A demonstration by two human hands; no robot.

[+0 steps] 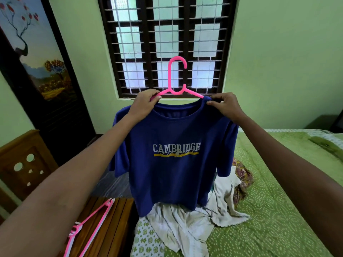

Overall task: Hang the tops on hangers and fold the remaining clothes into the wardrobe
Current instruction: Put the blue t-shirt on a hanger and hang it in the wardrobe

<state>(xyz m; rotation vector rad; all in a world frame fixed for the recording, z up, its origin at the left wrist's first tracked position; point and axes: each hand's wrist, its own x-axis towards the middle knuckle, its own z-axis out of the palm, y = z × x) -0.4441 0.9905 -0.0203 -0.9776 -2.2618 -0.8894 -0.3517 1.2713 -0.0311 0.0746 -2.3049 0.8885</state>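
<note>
Both hands — left hand [143, 102], right hand [225, 106] — pinch the blue T-shirt's [172, 164] shoulders on the pink hanger [175, 78].

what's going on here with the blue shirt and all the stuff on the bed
A person is putting a blue Cambridge t-shirt onto a pink hanger, held up in front of a barred window. The left hand grips the hanger's arm and the collar, and the right hand pinches the other shoulder. More crumpled clothes lie on the green bed, and spare pink hangers rest on a wooden surface at lower left.
</note>
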